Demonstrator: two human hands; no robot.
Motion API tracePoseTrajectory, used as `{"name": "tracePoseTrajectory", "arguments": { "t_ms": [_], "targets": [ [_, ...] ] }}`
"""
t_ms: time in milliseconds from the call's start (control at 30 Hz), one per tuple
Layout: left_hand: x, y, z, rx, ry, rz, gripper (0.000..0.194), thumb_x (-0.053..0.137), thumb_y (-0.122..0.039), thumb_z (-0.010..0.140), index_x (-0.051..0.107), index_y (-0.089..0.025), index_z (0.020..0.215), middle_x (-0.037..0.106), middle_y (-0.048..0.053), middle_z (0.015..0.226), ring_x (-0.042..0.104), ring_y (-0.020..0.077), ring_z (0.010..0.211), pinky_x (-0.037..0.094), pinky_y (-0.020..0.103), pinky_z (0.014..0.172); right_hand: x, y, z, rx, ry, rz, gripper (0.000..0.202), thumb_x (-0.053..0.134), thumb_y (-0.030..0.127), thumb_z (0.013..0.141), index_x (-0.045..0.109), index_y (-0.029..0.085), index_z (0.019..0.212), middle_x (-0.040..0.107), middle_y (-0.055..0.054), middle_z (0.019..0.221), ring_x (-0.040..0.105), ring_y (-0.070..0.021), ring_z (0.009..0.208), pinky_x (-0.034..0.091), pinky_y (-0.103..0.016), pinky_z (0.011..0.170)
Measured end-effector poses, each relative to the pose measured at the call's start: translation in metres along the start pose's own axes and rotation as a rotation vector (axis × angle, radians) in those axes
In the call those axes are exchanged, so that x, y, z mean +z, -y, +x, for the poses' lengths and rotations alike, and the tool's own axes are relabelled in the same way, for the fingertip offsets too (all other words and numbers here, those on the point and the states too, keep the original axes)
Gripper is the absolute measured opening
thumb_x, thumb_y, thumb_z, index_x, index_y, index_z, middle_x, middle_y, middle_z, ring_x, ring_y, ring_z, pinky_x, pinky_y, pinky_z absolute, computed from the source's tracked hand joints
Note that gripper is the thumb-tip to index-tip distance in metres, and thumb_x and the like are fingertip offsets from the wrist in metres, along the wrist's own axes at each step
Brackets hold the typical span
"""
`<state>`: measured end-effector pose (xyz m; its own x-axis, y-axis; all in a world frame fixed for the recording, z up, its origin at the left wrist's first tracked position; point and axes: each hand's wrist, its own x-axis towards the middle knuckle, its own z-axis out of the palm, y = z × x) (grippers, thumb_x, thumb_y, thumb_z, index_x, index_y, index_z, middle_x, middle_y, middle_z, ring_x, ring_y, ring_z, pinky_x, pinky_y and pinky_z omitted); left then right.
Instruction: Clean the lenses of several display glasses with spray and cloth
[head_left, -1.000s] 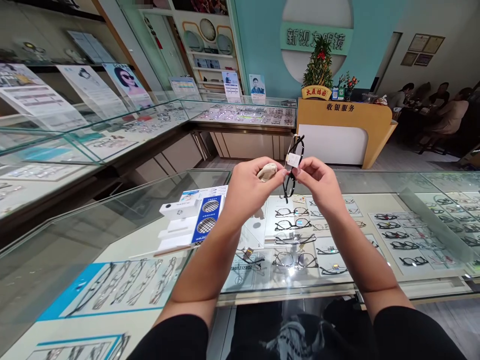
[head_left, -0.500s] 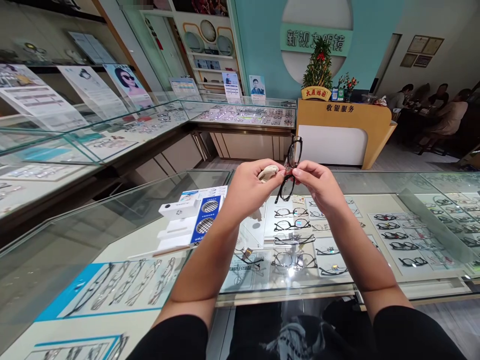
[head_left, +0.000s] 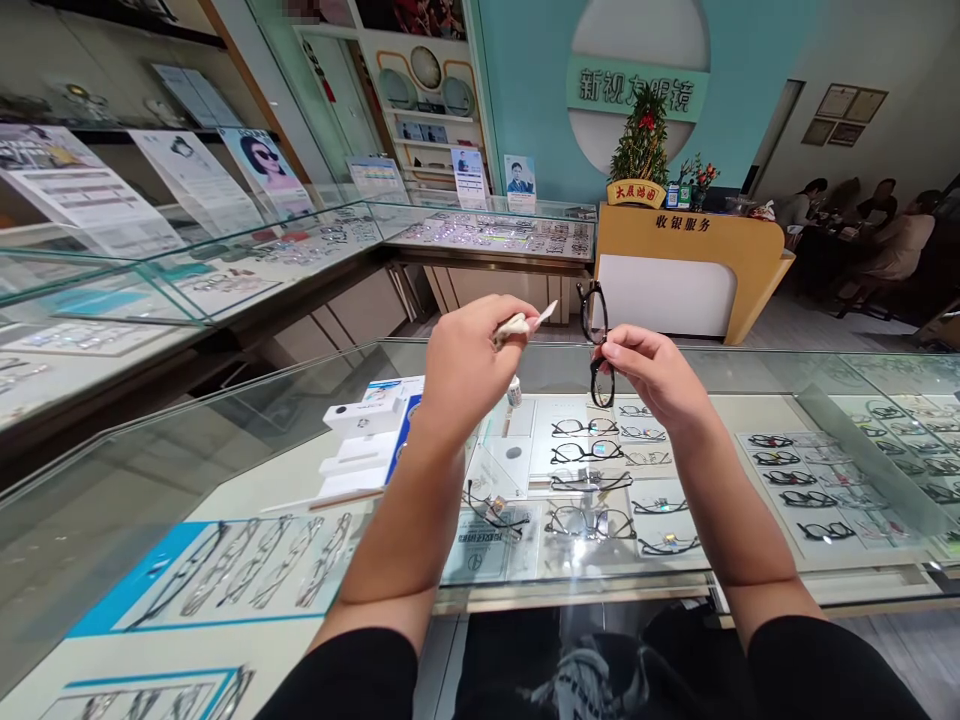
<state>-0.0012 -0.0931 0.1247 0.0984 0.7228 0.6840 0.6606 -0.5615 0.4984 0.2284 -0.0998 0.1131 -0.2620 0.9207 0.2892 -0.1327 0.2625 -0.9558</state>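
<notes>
My right hand (head_left: 651,372) pinches a pair of dark-framed eyeglasses (head_left: 595,318) near the bridge. The frame is turned upright, one lens above the other. My left hand (head_left: 474,358) is closed on a crumpled off-white cloth (head_left: 512,327), and a pale, thin tip sticks out past its fingertips toward the glasses. A gap separates that tip from the frame. Both hands are raised above a glass-topped display counter (head_left: 480,575). Below them, several dark eyeglasses (head_left: 587,453) lie in rows. Just under my left hand is a small white bottle (head_left: 514,391).
White and blue boxes (head_left: 364,440) stand left of my forearm. Another tray of eyeglasses (head_left: 255,575) lies at the lower left, and more frames (head_left: 795,475) lie on the right. A yellow cashier desk (head_left: 765,250) stands across the room; several people (head_left: 907,235) sit beyond it.
My left hand has drawn away to the left with the cloth, off the glasses. My right hand has shifted slightly right and still holds them. The small bottle now shows.
</notes>
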Motion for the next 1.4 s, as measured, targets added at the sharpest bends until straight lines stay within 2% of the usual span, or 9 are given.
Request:
{"name": "tracePoseTrajectory", "arguments": {
  "t_ms": [200,367,500,600,733,867,1067,1233,1400],
  "targets": [
    [0.002,0.014,0.005,0.055,-0.164,0.151,0.023,0.057,-0.014,0.091,0.077,-0.026,0.093,0.078,0.005,0.102,0.069,0.0239,0.097,0.047,0.038,0.083,-0.005,0.003,-0.001,0.065,0.090,-0.041,0.041,0.094,0.055,0.071,0.071,0.022,0.075,0.073,0.001,0.078,0.065,-0.0139,0.076,0.051,-0.032,0.084],
    [-0.001,0.011,0.006,0.034,-0.147,0.042,0.014,0.064,-0.029,0.099,0.077,-0.024,0.101,0.075,0.008,0.110,0.067,0.0247,0.101,0.049,0.039,0.089,-0.009,0.005,-0.002,0.046,0.071,-0.037,0.046,0.092,0.061,0.074,0.066,0.023,0.079,0.080,-0.002,0.089,0.070,-0.0162,0.086,0.055,-0.033,0.086],
    [-0.008,-0.001,0.000,0.037,-0.195,-0.018,0.015,0.064,-0.034,0.103,0.075,-0.025,0.101,0.073,0.009,0.107,0.065,0.0237,0.101,0.048,0.038,0.090,-0.016,0.007,-0.005,0.050,0.056,0.073,0.044,0.093,0.055,0.078,0.061,0.025,0.085,0.085,-0.004,0.109,0.076,-0.0192,0.110,0.058,-0.036,0.097],
    [-0.008,-0.013,-0.008,0.133,-0.038,-0.072,0.019,0.063,-0.035,0.103,0.077,-0.023,0.099,0.073,0.006,0.096,0.064,0.0205,0.088,0.047,0.034,0.082,-0.019,0.009,-0.006,0.036,0.058,0.127,0.044,0.093,0.053,0.079,0.059,0.027,0.089,0.084,-0.006,0.126,0.075,-0.0224,0.127,0.058,-0.040,0.104],
    [0.001,-0.023,-0.017,0.284,0.322,-0.042,0.027,0.063,-0.032,0.103,0.081,-0.025,0.122,0.076,0.005,0.097,0.066,0.0191,0.084,0.046,0.031,0.075,-0.017,0.011,-0.008,0.006,0.065,0.139,0.048,0.091,0.056,0.081,0.054,0.028,0.091,0.082,-0.007,0.136,0.073,-0.0264,0.134,0.059,-0.048,0.110],
    [0.010,-0.026,-0.020,0.304,0.419,0.044,0.036,0.063,-0.033,0.104,0.077,-0.028,0.136,0.079,0.006,0.101,0.070,0.0208,0.088,0.047,0.031,0.075,-0.015,0.010,-0.009,-0.026,0.062,0.119,0.048,0.089,0.059,0.083,0.053,0.028,0.092,0.079,-0.007,0.142,0.070,-0.0275,0.140,0.058,-0.051,0.113],
    [0.011,-0.025,-0.021,0.214,0.401,0.056,0.028,0.065,-0.034,0.103,0.082,-0.023,0.122,0.083,0.007,0.107,0.073,0.0220,0.092,0.047,0.032,0.078,-0.017,0.004,-0.004,-0.177,-0.074,0.071,0.047,0.084,0.061,0.087,0.049,0.028,0.089,0.079,-0.006,0.141,0.071,-0.0252,0.137,0.055,-0.048,0.117],
    [0.004,-0.026,-0.017,0.120,0.456,-0.203,0.030,0.070,-0.045,0.097,0.084,-0.023,0.113,0.084,0.006,0.105,0.073,0.0205,0.091,0.050,0.031,0.081,-0.017,0.004,-0.003,-0.233,-0.084,-0.052,0.044,0.074,0.067,0.093,0.055,0.028,0.092,0.079,-0.006,0.140,0.072,-0.0242,0.134,0.057,-0.045,0.114],
    [0.003,0.012,-0.006,-0.158,0.276,-0.278,0.046,0.068,-0.059,0.093,0.079,-0.020,0.114,0.079,0.005,0.100,0.062,0.0164,0.076,0.047,0.028,0.072,-0.024,0.009,-0.004,-0.296,-0.108,-0.173,0.044,0.062,0.073,0.099,0.064,0.028,0.102,0.076,-0.006,0.143,0.072,-0.0240,0.133,0.061,-0.042,0.104]
  ]
}}
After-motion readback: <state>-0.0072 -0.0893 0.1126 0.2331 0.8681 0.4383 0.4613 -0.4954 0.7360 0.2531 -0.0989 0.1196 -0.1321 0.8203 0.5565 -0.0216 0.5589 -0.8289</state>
